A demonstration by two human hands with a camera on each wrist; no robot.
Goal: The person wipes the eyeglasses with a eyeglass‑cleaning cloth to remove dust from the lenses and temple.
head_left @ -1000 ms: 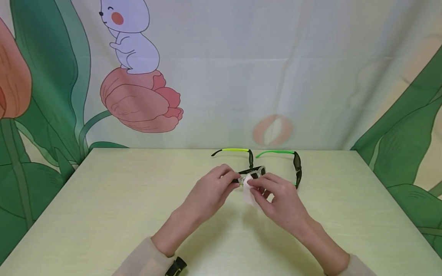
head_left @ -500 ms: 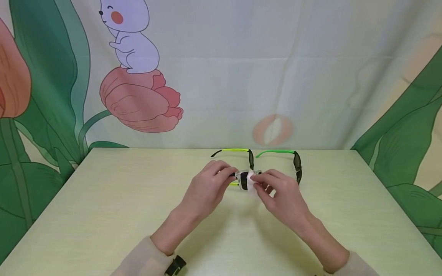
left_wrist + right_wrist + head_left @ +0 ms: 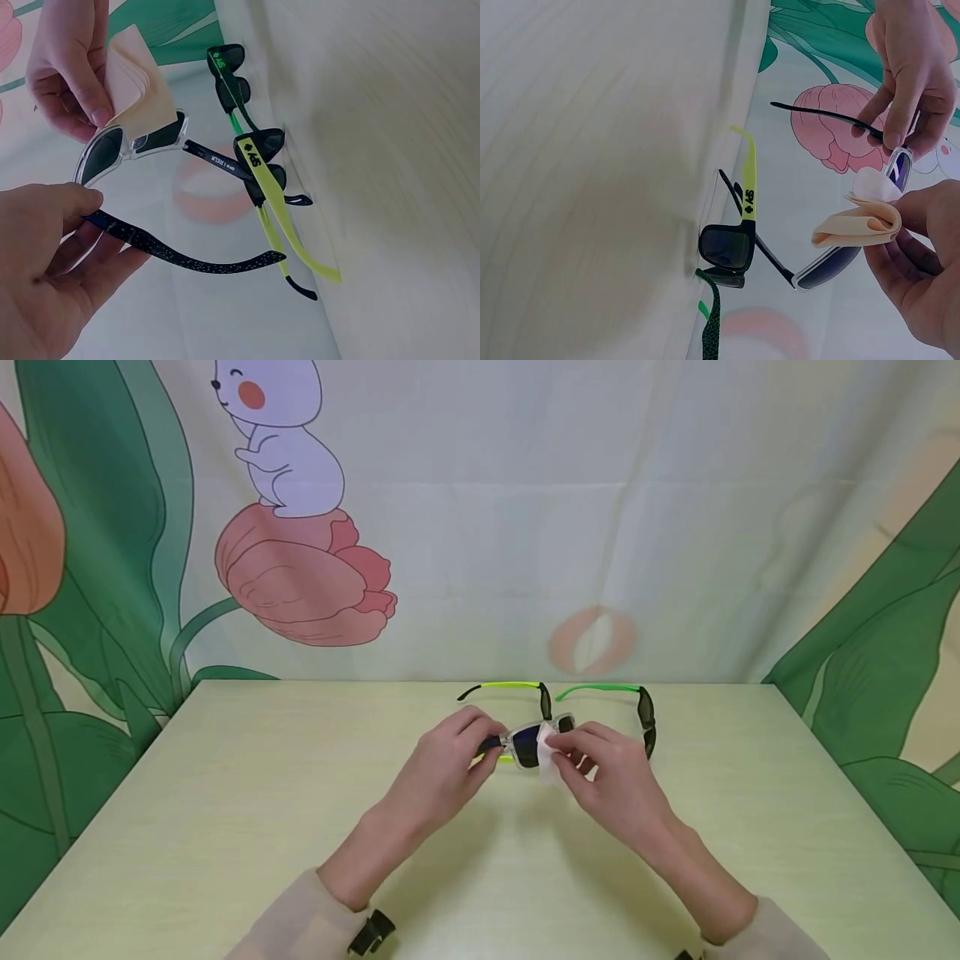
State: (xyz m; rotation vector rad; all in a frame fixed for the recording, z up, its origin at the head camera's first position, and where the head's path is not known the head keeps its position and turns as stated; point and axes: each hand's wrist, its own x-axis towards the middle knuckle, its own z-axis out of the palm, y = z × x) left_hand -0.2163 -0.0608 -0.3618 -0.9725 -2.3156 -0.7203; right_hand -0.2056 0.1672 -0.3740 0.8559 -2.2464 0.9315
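Note:
Clear-framed sunglasses [image 3: 527, 747] with dark lenses and black temples are held up above the table. My left hand [image 3: 444, 767] pinches one temple close to its hinge, between thumb and fingers. A folded pale cloth [image 3: 855, 226] is pinched in my right hand [image 3: 619, 783], lying against the front of the sunglasses near the bridge. In the left wrist view the cloth [image 3: 135, 84] covers part of the farther lens, and the unheld temple [image 3: 217, 159] sticks out over the table side. My right fingertips are partly hidden behind the cloth in the right wrist view.
Behind the held pair, black sunglasses with yellow temples [image 3: 727, 246] stand on the table [image 3: 262, 802]. To their right are black sunglasses with green temples [image 3: 647, 720]. A printed curtain [image 3: 480, 527] hangs along the table's back edge.
The sunglasses have turned, so a dark lens shows more fully. My left hand has shifted slightly left and up; the cloth has moved from the left end of the frame toward the bridge.

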